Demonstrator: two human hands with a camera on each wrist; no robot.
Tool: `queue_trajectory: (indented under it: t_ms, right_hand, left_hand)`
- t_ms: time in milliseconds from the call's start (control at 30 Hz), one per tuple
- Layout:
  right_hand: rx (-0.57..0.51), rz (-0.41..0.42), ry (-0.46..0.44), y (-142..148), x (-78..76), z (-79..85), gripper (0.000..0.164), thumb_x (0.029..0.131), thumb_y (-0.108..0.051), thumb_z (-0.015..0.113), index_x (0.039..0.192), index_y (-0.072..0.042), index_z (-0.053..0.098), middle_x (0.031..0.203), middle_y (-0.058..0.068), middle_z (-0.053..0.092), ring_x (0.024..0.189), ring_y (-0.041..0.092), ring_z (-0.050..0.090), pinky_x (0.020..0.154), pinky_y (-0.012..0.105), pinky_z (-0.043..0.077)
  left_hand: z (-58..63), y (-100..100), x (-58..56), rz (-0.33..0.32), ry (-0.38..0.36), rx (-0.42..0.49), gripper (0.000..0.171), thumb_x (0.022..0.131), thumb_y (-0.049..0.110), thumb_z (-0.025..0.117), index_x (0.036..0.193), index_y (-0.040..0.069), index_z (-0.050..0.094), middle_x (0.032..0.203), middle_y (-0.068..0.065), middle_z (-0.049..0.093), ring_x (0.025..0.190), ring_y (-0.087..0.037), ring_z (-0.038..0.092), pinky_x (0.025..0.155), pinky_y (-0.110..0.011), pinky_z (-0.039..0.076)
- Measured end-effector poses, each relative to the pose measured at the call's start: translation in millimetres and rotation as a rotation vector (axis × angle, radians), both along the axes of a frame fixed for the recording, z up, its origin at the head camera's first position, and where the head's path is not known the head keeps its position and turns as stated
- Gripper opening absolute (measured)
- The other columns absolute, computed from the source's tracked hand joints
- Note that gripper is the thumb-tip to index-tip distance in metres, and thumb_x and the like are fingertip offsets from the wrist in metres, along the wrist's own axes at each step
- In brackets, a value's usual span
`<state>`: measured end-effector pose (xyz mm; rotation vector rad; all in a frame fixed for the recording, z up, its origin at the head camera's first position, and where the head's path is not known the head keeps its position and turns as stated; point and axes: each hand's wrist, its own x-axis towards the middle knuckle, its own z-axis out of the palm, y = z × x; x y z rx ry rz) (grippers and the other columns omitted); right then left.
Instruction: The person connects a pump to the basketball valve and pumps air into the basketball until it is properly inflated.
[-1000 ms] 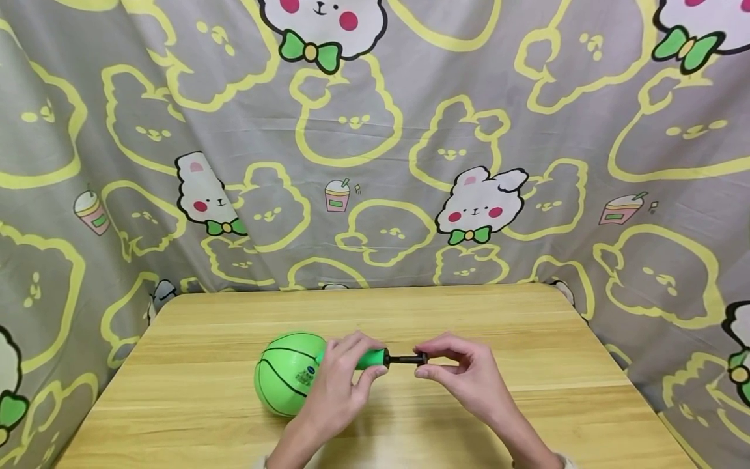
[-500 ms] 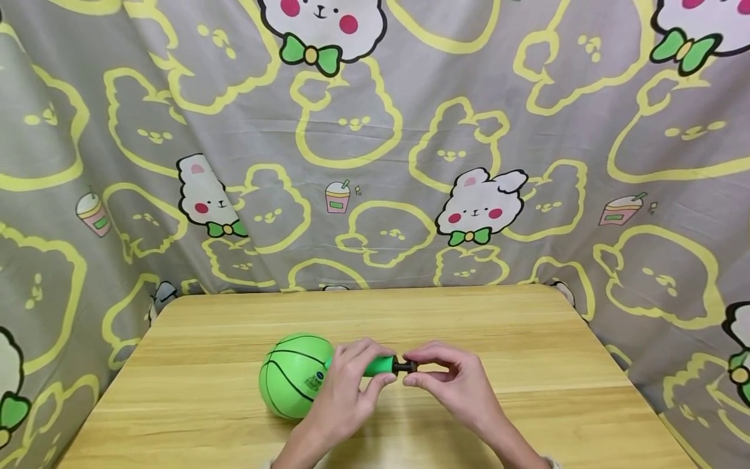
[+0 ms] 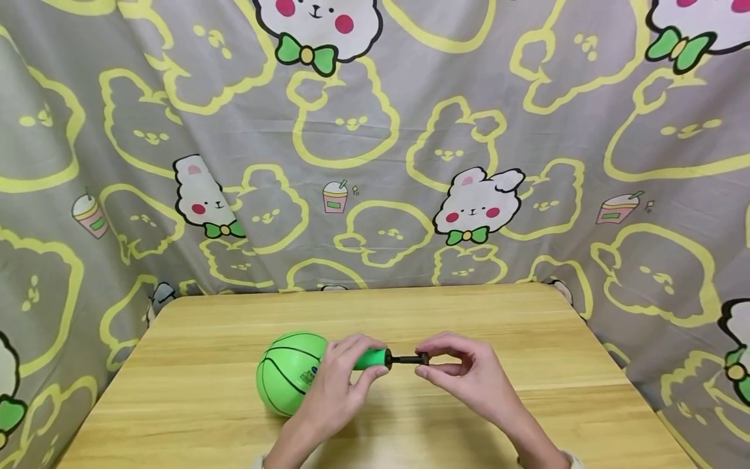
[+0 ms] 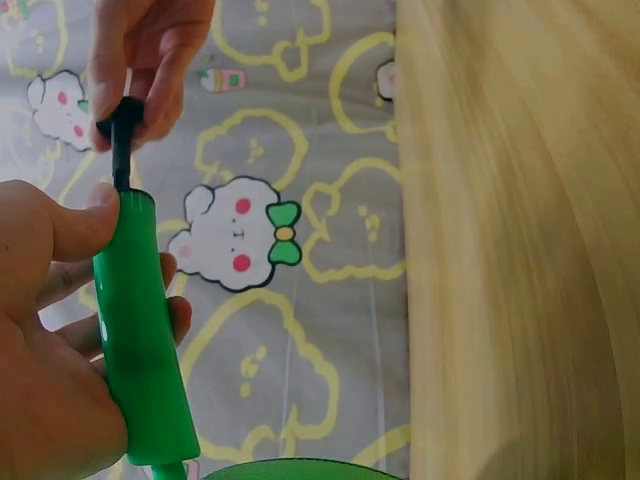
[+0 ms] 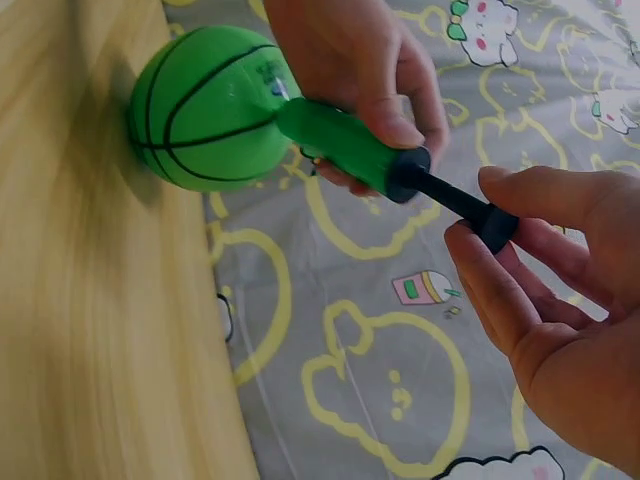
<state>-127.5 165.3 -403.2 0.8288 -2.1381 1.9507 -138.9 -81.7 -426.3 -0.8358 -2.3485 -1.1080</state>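
Note:
A green ball with black basketball lines (image 3: 287,374) sits on the wooden table. My left hand (image 3: 336,384) grips the green barrel of a small hand pump (image 4: 145,330), whose tip end meets the ball in the right wrist view (image 5: 340,145). At the other end, my right hand (image 3: 474,374) pinches the black plunger handle (image 5: 495,228) between thumb and fingertips. A length of black rod (image 3: 406,359) shows between barrel and handle. Fingers of the left hand hide part of the barrel and the ball's right side in the head view.
The wooden table (image 3: 498,319) spreads out under both hands. Behind it and along both sides hangs a grey curtain (image 3: 375,176) printed with yellow outlines and white rabbits.
The right hand moved left, pushing the plunger most of the way in, then drew it back out to the right. The ball and left hand shifted slightly right, then back left.

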Motion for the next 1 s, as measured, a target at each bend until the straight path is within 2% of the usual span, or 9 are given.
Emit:
queue_trajectory:
  t_ms: [267, 533, 800, 1000]
  right_hand:
    - [0.012, -0.025, 0.007, 14, -1.7, 6.3, 0.026, 0.085, 0.006, 0.080, 0.109, 0.004, 0.072, 0.108, 0.022, 0.069, 0.100, 0.021, 0.070, 0.078, 0.042, 0.059]
    - [0.025, -0.052, -0.020, 30, 0.3, 13.3, 0.027, 0.083, 0.005, 0.081, 0.108, -0.002, 0.073, 0.109, 0.015, 0.070, 0.101, 0.020, 0.070, 0.080, 0.042, 0.059]
    - [0.013, -0.024, 0.064, 33, -0.7, 16.9, 0.028, 0.083, 0.012, 0.077, 0.110, 0.005, 0.072, 0.108, 0.021, 0.069, 0.099, 0.020, 0.070, 0.078, 0.042, 0.059]
    - [0.033, -0.045, -0.010, 33, -2.1, 17.0, 0.026, 0.083, 0.006, 0.081, 0.107, 0.001, 0.074, 0.108, 0.017, 0.071, 0.098, 0.019, 0.070, 0.077, 0.042, 0.059]
  left_hand:
    - [0.9, -9, -2.8, 0.027, -0.023, 0.012, 0.021, 0.093, 0.027, 0.076, 0.113, 0.023, 0.070, 0.109, 0.017, 0.067, 0.099, -0.002, 0.062, 0.089, -0.036, 0.041]
    - [2.1, -16, -4.9, 0.039, -0.013, 0.010, 0.022, 0.093, 0.025, 0.076, 0.114, 0.022, 0.070, 0.110, 0.017, 0.067, 0.100, -0.002, 0.062, 0.090, -0.036, 0.041]
    - [4.0, -16, -7.0, 0.021, 0.025, 0.011, 0.021, 0.094, 0.025, 0.075, 0.113, 0.021, 0.069, 0.106, 0.018, 0.067, 0.096, -0.001, 0.063, 0.088, -0.037, 0.040]
    - [5.7, -15, -5.9, 0.033, 0.024, 0.009, 0.021, 0.094, 0.025, 0.075, 0.114, 0.018, 0.070, 0.107, 0.016, 0.068, 0.098, -0.003, 0.063, 0.088, -0.037, 0.040]
